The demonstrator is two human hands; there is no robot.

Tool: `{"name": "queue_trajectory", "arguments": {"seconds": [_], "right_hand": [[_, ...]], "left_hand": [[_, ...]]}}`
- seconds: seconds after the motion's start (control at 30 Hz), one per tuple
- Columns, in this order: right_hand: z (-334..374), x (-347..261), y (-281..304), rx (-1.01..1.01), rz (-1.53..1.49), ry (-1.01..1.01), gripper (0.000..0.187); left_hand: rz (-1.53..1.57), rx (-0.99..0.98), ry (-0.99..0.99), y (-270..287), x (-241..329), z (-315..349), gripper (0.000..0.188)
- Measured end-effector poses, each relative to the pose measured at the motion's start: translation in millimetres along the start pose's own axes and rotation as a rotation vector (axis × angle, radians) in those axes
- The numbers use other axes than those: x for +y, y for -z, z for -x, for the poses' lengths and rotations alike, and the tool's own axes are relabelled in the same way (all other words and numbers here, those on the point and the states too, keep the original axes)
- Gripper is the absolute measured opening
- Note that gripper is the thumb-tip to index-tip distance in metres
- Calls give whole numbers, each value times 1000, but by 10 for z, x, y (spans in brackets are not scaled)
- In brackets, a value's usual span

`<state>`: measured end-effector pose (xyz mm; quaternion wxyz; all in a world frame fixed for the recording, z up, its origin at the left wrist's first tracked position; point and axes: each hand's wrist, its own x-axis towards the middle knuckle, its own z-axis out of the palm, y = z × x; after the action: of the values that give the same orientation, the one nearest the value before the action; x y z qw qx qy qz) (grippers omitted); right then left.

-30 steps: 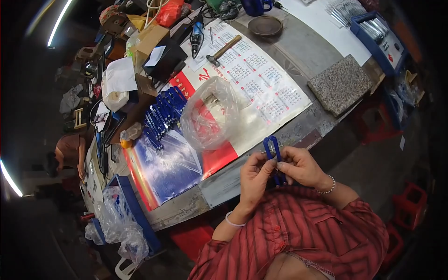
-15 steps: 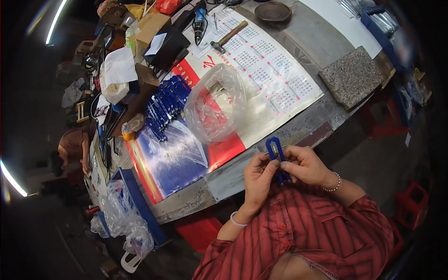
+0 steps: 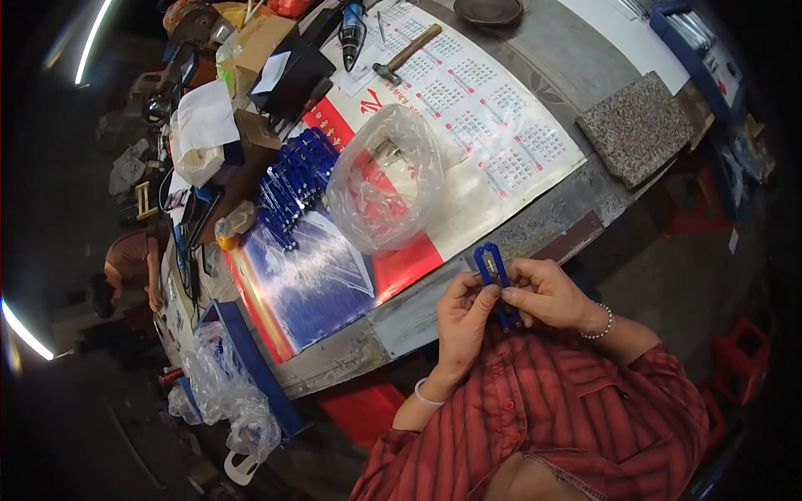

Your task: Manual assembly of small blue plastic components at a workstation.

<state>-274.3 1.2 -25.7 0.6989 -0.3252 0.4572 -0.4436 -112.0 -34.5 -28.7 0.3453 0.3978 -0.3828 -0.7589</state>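
Observation:
In front of my chest, beyond the table's near edge, I hold a blue two-armed metal tool [image 3: 491, 257] with rounded upper ends and a small silver part between its arms. My left hand [image 3: 461, 321] pinches it from the left, thumb bent on its near side. From the right, my right hand [image 3: 551, 294] grips it too, the thumbs nearly meeting. Fingers cover its middle, and its exact kind is unclear. A heap of similar blue tools [image 3: 292, 179] lies on the table left of a clear plastic bag [image 3: 355, 213], which has small metal parts inside.
A calendar sheet [image 3: 468, 179] covers much of the table. On it lie a hammer [image 3: 411, 52] and a blue power tool [image 3: 352, 37]. To the right sits a granite slab [image 3: 637, 129]. A blue crate [image 3: 251, 359] with plastic bags stands left. Another person [image 3: 134, 263] bends at far left.
My view has shifted slightly, so the table's things sit a little differently in the picture. Both hands keep the same grip on the blue tool.

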Motion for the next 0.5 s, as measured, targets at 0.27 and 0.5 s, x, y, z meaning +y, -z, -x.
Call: {"name": "queue_trajectory", "arguments": {"seconds": [0.27,0.5], "right_hand": [[-37,-37,-45,32,204,74,11],[-93,14,-65,32,221,88,11]], "left_hand": [[-3,4,-1,67,-15,-20,13],[-58,32,-23,115,-21,-32,12]]}}
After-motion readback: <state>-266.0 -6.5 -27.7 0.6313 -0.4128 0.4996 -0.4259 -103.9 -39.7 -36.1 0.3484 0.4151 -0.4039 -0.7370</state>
